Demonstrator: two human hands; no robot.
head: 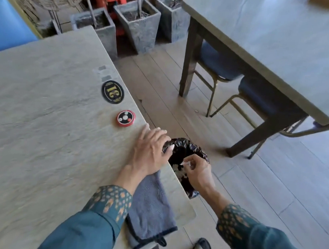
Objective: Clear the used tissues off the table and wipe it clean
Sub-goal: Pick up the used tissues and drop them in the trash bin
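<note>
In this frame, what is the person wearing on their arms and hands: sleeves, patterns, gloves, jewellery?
Both arms are in long teal sleeves. Each cuff, the left sleeve cuff and the right sleeve cuff, carries a band of small orange and tan dots and leaf-like marks on darker teal. The left hand and right hand are bare: no gloves, and no rings or watch can be made out.

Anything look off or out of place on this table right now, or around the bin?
Nothing spilled or broken. The grey cloth hangs partly over the table edge under the left hand. The right hand pinches something small and white over the black-lined bin. A small scrap lies on the floor.
</note>
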